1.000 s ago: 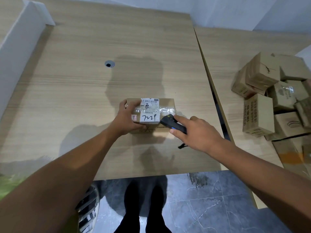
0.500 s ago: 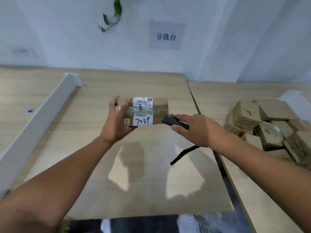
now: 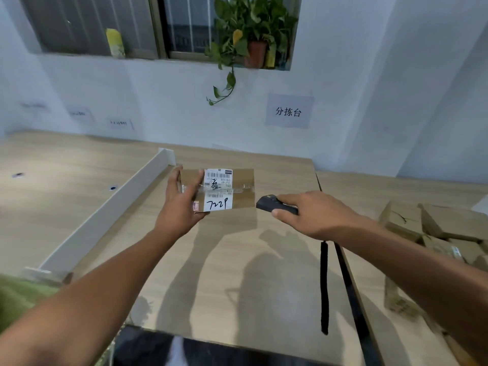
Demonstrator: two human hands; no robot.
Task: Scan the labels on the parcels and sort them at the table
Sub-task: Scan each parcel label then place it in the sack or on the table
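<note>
The parcel [image 3: 237, 180] is held above the tabletop [image 3: 237, 273] with its label [image 3: 218, 190] facing the person. The left hand [image 3: 182, 207] has its grip curled round the parcel's left end, and the right hand [image 3: 314, 215] grips a black scanner [image 3: 274, 204] just beside its right edge. Held by one end, the parcel could tilt or slip, and the scanner, nearly edge-on to the label, may miss the barcode. No bin shows: a white divider [image 3: 105, 215] splits the tabletop, and more boxes [image 3: 435, 228] lie heaped on the right.
</note>
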